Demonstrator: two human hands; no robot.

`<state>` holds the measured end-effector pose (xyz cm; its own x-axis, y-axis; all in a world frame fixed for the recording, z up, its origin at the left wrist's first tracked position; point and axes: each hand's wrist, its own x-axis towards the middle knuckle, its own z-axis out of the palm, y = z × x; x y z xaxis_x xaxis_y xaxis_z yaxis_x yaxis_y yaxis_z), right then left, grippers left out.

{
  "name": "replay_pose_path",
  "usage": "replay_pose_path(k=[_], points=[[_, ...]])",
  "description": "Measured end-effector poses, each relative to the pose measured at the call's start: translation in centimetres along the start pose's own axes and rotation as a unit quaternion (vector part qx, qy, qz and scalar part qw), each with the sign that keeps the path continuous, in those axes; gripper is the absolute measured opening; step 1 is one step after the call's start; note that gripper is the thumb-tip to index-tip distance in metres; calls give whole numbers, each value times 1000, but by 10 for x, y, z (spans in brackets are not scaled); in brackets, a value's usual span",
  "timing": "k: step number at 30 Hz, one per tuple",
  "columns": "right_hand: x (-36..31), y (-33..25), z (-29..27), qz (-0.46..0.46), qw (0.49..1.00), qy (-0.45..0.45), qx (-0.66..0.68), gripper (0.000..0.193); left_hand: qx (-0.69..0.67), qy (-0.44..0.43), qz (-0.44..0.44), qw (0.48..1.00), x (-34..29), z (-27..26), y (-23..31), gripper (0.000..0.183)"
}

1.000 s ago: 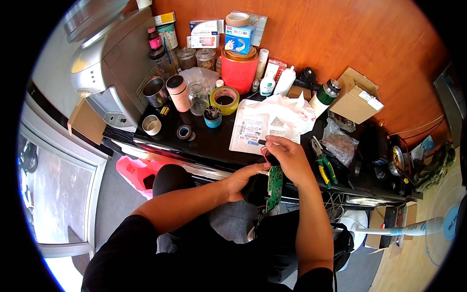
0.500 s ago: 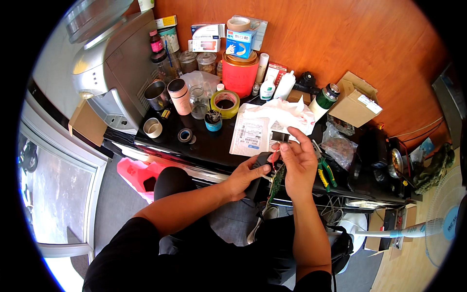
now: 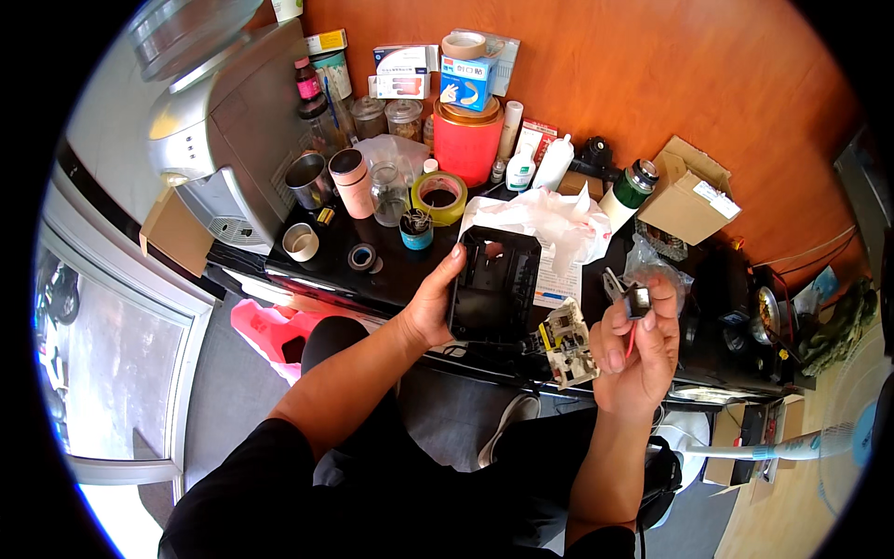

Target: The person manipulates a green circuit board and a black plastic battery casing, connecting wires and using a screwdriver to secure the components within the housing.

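My left hand is closed on the near left edge of a black plastic casing. The casing is tilted so that its hollow, ribbed inside faces me. To the right, my right hand pinches a small dark rectangular component between thumb and fingers. A red wire runs down from it across the palm. Between my hands hangs a circuit board, its pale side crowded with small parts and touching the right fingers. Behind those fingers, the grey jaws of pliers show; their handles are hidden.
Behind my hands, a white plastic bag lies on the black table. Yellow tape, a blue pot, a glass jar and a pink tumbler stand left of it. A cardboard box is at the back right.
My hands have moved apart, the right one going right with the small component. The casing has come up and turned its hollow side to me. The circuit board now shows its pale side.
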<state>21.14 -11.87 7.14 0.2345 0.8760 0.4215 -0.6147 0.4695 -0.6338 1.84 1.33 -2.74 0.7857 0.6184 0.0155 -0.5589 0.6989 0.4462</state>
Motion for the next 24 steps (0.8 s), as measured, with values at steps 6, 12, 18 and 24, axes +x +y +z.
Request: replay_pose_path(k=[6,12,18,24], points=[[-1,0,-8,-3,999,23,-31,30,29,-30,-3,999,2,-3,-6,70],[-1,-1,-10,-1,997,33,-76,26,75,-48,7,996,3,-8,-3,78],[-1,-1,-5,25,979,37,-198,22,111,-8,14,994,4,1,-3,92],[2,15,3,50,947,100,-300,36,56,-14,-1,998,1,3,-2,77]])
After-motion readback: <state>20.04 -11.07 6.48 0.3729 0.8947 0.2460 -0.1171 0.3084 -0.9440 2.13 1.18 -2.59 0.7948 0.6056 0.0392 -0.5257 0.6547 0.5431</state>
